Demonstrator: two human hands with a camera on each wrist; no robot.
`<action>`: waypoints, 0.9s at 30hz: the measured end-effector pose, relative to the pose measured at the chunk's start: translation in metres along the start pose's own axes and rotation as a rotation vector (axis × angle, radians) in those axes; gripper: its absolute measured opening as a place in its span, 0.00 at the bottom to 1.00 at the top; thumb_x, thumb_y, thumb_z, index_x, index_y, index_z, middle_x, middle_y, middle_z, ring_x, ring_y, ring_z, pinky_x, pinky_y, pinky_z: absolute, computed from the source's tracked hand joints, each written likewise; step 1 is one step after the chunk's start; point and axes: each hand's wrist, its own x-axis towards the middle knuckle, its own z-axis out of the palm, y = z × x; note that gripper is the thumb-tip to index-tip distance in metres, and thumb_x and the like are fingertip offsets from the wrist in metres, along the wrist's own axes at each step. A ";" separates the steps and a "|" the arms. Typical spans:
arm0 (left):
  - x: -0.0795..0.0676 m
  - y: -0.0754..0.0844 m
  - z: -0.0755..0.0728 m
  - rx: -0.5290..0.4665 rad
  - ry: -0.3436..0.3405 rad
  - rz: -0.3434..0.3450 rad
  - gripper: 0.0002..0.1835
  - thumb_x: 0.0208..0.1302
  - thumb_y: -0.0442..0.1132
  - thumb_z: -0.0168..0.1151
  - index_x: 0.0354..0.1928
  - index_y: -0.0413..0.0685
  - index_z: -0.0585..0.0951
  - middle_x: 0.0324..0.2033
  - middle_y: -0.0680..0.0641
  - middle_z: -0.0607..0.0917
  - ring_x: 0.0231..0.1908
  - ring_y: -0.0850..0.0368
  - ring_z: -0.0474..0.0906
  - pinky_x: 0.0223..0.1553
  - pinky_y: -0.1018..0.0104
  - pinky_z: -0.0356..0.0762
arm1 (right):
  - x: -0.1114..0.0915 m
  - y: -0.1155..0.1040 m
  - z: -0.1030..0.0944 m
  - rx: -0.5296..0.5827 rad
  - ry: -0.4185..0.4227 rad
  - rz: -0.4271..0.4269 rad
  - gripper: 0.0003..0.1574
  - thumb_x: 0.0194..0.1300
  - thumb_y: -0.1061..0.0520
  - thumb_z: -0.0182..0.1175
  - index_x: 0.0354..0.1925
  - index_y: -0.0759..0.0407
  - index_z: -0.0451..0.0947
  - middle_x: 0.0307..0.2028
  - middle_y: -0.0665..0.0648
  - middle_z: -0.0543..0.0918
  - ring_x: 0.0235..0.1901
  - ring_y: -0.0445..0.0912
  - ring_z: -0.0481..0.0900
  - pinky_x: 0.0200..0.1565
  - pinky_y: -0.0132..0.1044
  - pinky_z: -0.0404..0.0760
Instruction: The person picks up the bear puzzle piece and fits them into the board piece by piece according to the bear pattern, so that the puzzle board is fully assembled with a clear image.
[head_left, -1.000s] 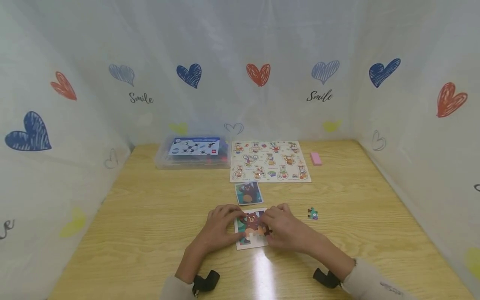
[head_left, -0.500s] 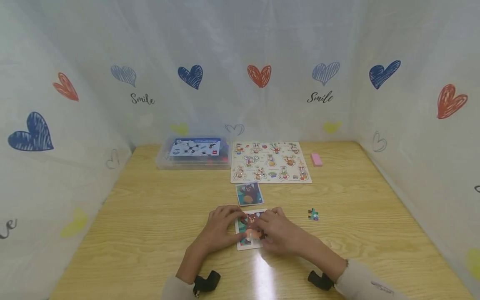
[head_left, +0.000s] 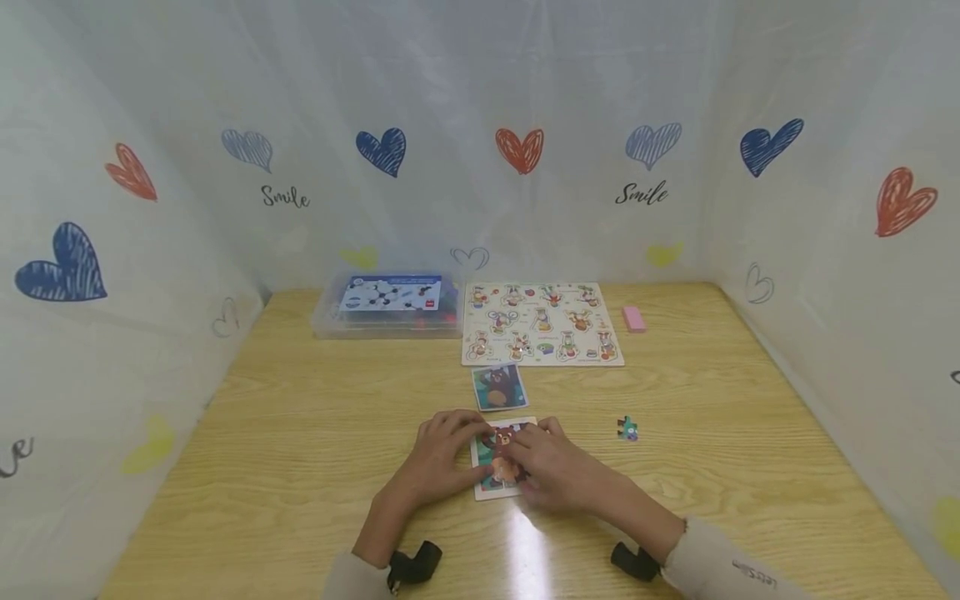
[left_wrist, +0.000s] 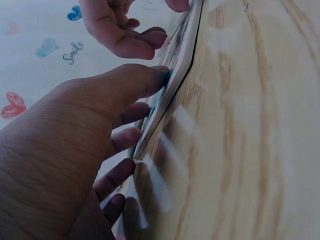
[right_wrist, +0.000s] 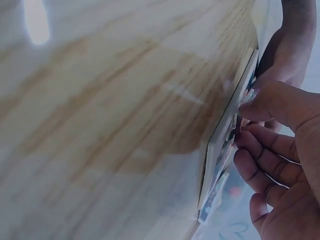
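Observation:
A small puzzle board (head_left: 477, 487) with a bear picture and a pale frame lies flat on the table. My left hand (head_left: 442, 458) rests at its left side, with thumb and fingertips touching the board. Over the board's right part, my right hand (head_left: 558, 467) pinches a dark puzzle piece (right_wrist: 237, 126) between thumb and fingers, down against the picture. The right fingers hide part of the picture. To the right, a loose teal puzzle piece (head_left: 628, 428) lies on the table. Just beyond the board is a card (head_left: 500, 387) with a matching bear picture.
A clear plastic case (head_left: 390, 306) with a blue label stands at the back left. Beside it lies a large board (head_left: 542, 325) with several animal figures, then a pink block (head_left: 633, 319). Patterned white curtains (head_left: 450, 208) enclose the wooden table (head_left: 337, 383).
My right hand has shifted left and slightly nearer over the bear board with the dark puzzle piece, which now sits lower in the picture. My left hand has stayed in place.

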 end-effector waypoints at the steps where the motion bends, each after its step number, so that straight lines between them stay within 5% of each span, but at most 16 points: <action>1: 0.000 0.000 0.000 0.003 0.001 0.002 0.24 0.63 0.59 0.66 0.59 0.63 0.80 0.61 0.56 0.73 0.62 0.50 0.64 0.59 0.42 0.60 | 0.000 0.000 0.000 0.000 0.000 0.003 0.19 0.54 0.56 0.70 0.46 0.52 0.82 0.43 0.47 0.82 0.45 0.43 0.75 0.51 0.42 0.65; 7: 0.000 -0.002 0.002 0.033 0.001 0.010 0.25 0.63 0.60 0.65 0.60 0.63 0.80 0.62 0.56 0.73 0.62 0.51 0.64 0.60 0.42 0.60 | 0.000 0.000 0.002 -0.002 0.031 -0.007 0.12 0.55 0.57 0.70 0.40 0.49 0.83 0.40 0.45 0.83 0.42 0.41 0.77 0.50 0.42 0.66; 14: 0.001 -0.001 -0.001 0.024 -0.014 0.008 0.26 0.63 0.59 0.66 0.61 0.62 0.80 0.62 0.54 0.73 0.63 0.50 0.64 0.60 0.42 0.59 | -0.005 0.006 0.003 -0.050 0.124 -0.156 0.04 0.57 0.57 0.72 0.33 0.47 0.90 0.44 0.46 0.86 0.43 0.42 0.77 0.47 0.45 0.66; 19: 0.003 0.002 -0.005 0.037 -0.002 0.005 0.26 0.62 0.59 0.67 0.60 0.61 0.80 0.62 0.53 0.73 0.62 0.49 0.65 0.60 0.41 0.60 | -0.006 0.005 0.002 -0.089 0.177 -0.183 0.03 0.57 0.55 0.73 0.33 0.47 0.91 0.45 0.46 0.86 0.42 0.43 0.77 0.45 0.44 0.67; 23: 0.005 0.004 0.002 0.092 0.064 -0.031 0.23 0.61 0.64 0.64 0.54 0.63 0.83 0.59 0.55 0.76 0.59 0.52 0.68 0.58 0.44 0.63 | -0.007 0.002 0.001 -0.071 0.137 -0.138 0.03 0.61 0.53 0.70 0.35 0.46 0.90 0.48 0.45 0.86 0.47 0.44 0.79 0.47 0.46 0.67; 27: 0.008 0.008 0.013 0.140 0.109 -0.076 0.22 0.59 0.69 0.62 0.46 0.66 0.83 0.56 0.57 0.77 0.57 0.53 0.69 0.56 0.46 0.64 | -0.020 0.007 -0.008 0.022 0.073 0.012 0.07 0.64 0.52 0.67 0.40 0.49 0.89 0.47 0.45 0.85 0.50 0.43 0.77 0.52 0.47 0.65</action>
